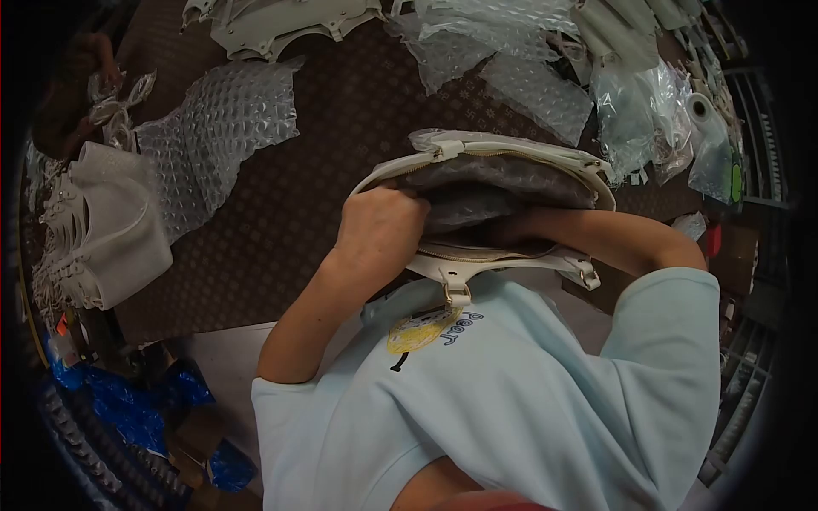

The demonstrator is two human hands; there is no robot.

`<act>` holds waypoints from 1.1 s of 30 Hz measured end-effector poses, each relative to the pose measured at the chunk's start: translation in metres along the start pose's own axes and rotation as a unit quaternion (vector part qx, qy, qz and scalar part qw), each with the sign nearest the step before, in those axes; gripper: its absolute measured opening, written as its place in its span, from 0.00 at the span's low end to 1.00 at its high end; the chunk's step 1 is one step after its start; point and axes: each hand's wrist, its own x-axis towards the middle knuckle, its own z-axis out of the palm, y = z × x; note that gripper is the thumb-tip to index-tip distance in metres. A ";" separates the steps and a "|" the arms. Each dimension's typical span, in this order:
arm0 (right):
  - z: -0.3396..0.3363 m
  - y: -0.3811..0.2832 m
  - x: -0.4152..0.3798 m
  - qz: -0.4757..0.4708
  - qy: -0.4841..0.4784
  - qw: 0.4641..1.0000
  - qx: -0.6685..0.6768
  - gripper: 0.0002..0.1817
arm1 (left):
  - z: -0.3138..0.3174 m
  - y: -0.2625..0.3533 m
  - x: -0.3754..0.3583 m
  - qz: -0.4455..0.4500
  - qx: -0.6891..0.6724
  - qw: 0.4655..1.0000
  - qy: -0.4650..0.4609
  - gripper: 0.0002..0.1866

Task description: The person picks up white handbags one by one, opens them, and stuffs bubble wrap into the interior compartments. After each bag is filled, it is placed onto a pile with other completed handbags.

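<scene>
A white handbag [456, 271] with a gold zipper and buckled strap tabs stands unzipped against my front. Its mouth gapes upward, showing a grey lining and what looks like clear plastic filling [477, 204]. My left hand [381, 223] is closed on the bag's left rim, with the fingertips tucked inside. From the other side my right hand [509, 228] reaches deep into the bag. Its fingers are hidden in there, so what they touch cannot be seen. Clear plastic also shows along the bag's far edge.
Bubble wrap [226, 128] lies on the dark patterned table [341, 111], with more sheets [537, 94] at the back. White bag pieces [128, 226] are stacked at left; another white bag [294, 25] sits at the far edge. Another person's hand [106, 68] shows at upper left.
</scene>
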 end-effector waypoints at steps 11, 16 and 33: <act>-0.038 -0.088 -0.045 -0.127 0.106 0.958 -0.233 0.19 | 0.022 -0.017 0.019 0.113 -0.243 0.851 0.452 0.07; -0.004 -0.051 0.042 -0.165 0.063 0.984 -0.005 0.20 | 0.038 -0.005 0.018 -0.077 -0.548 0.715 0.427 0.12; -0.042 0.004 -0.068 0.143 -0.131 0.970 -0.143 0.41 | 0.010 -0.017 0.008 -0.159 -0.398 0.857 0.287 0.11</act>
